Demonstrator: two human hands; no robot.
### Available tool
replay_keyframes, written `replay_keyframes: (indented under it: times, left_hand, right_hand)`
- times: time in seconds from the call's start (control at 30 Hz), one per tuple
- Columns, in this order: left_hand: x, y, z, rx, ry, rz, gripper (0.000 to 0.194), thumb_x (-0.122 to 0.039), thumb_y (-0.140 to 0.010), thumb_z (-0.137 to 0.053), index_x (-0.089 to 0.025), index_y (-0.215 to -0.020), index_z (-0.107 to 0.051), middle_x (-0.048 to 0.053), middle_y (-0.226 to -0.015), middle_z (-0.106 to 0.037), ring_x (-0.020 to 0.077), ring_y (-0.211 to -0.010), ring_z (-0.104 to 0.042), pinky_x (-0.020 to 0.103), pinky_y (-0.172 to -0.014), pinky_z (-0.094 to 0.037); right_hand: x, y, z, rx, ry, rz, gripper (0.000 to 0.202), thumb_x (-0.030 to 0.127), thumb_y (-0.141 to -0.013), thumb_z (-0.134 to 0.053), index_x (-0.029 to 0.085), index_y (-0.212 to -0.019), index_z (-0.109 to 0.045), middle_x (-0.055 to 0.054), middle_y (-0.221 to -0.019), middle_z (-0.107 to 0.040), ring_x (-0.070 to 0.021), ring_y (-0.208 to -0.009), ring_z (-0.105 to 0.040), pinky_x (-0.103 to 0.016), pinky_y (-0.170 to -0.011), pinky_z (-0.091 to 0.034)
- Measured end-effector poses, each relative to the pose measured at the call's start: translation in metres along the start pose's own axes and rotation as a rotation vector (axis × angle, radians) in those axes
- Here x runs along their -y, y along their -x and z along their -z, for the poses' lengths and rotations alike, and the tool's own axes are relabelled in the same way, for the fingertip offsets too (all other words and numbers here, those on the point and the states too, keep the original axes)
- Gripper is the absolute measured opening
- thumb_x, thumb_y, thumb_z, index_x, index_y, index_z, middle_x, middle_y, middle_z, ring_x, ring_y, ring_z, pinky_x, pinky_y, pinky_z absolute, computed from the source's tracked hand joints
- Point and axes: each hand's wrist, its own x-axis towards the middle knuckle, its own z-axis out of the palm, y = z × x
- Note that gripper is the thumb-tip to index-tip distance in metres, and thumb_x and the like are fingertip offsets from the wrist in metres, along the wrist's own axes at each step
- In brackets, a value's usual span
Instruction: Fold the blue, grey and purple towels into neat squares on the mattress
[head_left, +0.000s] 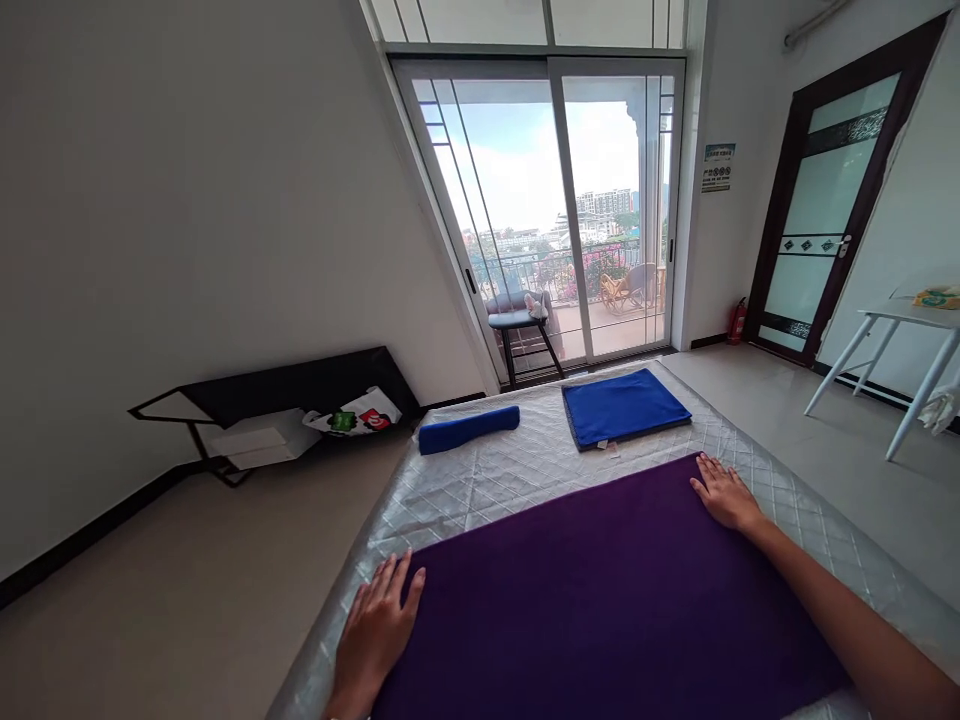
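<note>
A dark purple cloth (pixel 600 590) lies spread flat over the near part of a plastic-covered mattress (pixel 442 495). At the cloth's far left corner rests my left hand (pixel 377 622), fingers stretched forward along the edge and thumb apart. My right hand (pixel 726 492) lies flat on the far right corner, its fingers extended. Neither hand grasps anything. Beyond the cloth, a folded blue cloth (pixel 626 405) lies at the right, with a small pale tag at its near edge. A rolled blue cloth (pixel 469 430) sits farther left on the mattress.
Left of the mattress, a tipped black piece of furniture (pixel 300 385) stands by the wall, with white boxes and a plastic bag (pixel 367 412). A dark stool (pixel 525 330) is before the sliding glass door (pixel 559 200). A white table (pixel 911 312) stands at right, near a fire extinguisher (pixel 737 322).
</note>
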Motion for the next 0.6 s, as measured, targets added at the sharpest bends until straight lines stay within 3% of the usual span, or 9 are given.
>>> replay_keyframes:
  times: [0.07, 0.13, 0.2, 0.33, 0.4, 0.47, 0.6]
  left_hand:
    - [-0.021, 0.001, 0.017, -0.051, 0.056, -0.006, 0.058, -0.046, -0.092, -0.025, -0.015, -0.125, -0.062, 0.012, -0.131, -0.067, 0.0284, -0.126, -0.058, 0.046, -0.110, -0.042]
    - [-0.060, 0.009, 0.040, -0.065, 0.140, -0.086, 0.050, -0.047, -0.095, -0.025, -0.023, -0.118, -0.063, 0.005, -0.121, -0.072, 0.0246, -0.116, -0.064, 0.042, -0.103, -0.049]
    - [-0.116, 0.026, 0.065, -0.020, 0.251, -0.252, 0.040, -0.041, -0.098, -0.029, -0.027, -0.108, -0.065, 0.001, -0.109, -0.074, 0.0204, -0.103, -0.069, 0.036, -0.094, -0.053]
    - [-0.255, 0.077, 0.100, 0.224, 0.378, -0.749, 0.024, -0.025, -0.096, -0.042, -0.024, -0.086, -0.064, -0.002, -0.085, -0.072, 0.0166, -0.082, -0.069, 0.030, -0.082, -0.054]
    - [-0.323, 0.101, 0.103, 0.264, 0.384, -0.992, 0.022, -0.033, -0.095, -0.049, -0.022, -0.081, -0.063, 0.000, -0.080, -0.070, 0.0179, -0.077, -0.069, 0.030, -0.075, -0.054]
    - [-0.382, 0.120, 0.096, 0.285, 0.399, -1.133, 0.024, -0.039, -0.094, -0.051, -0.021, -0.083, -0.063, 0.002, -0.079, -0.070, 0.0186, -0.076, -0.069, 0.029, -0.071, -0.054]
    - [-0.467, 0.148, 0.069, 0.316, 0.433, -1.235, 0.027, -0.046, -0.087, -0.060, -0.020, -0.084, -0.066, 0.007, -0.082, -0.072, 0.0208, -0.073, -0.068, 0.028, -0.058, -0.050]
  right_hand:
    - [0.000, -0.001, 0.001, 0.010, -0.036, -0.015, 0.065, 0.049, -0.099, -0.024, 0.017, -0.156, -0.030, -0.007, -0.164, -0.025, -0.0228, -0.151, -0.021, -0.044, -0.123, -0.012]
    - [-0.001, -0.005, 0.005, 0.022, -0.076, -0.027, 0.062, 0.048, -0.099, -0.029, 0.020, -0.154, -0.035, -0.007, -0.162, -0.030, -0.0236, -0.149, -0.026, -0.045, -0.123, -0.012]
    - [-0.003, -0.014, 0.013, 0.029, -0.107, -0.034, 0.056, 0.045, -0.100, -0.030, 0.023, -0.150, -0.042, -0.007, -0.159, -0.038, -0.0240, -0.146, -0.033, -0.045, -0.122, -0.015]
    - [-0.012, -0.038, 0.030, 0.046, -0.152, -0.064, 0.048, 0.037, -0.102, -0.028, 0.023, -0.136, -0.059, -0.008, -0.145, -0.055, -0.0229, -0.134, -0.048, -0.038, -0.112, -0.034]
    - [-0.016, -0.049, 0.035, 0.052, -0.177, -0.094, 0.045, 0.034, -0.101, -0.031, 0.024, -0.132, -0.063, -0.009, -0.140, -0.060, -0.0220, -0.129, -0.053, -0.034, -0.105, -0.040]
    - [-0.019, -0.055, 0.037, 0.046, -0.200, -0.135, 0.043, 0.035, -0.100, -0.035, 0.025, -0.132, -0.062, -0.010, -0.138, -0.061, -0.0218, -0.125, -0.056, -0.032, -0.100, -0.043]
    - [-0.021, -0.056, 0.030, 0.009, -0.231, -0.235, 0.043, 0.043, -0.097, -0.042, 0.029, -0.134, -0.060, -0.011, -0.134, -0.061, -0.0250, -0.119, -0.059, -0.036, -0.092, -0.048]
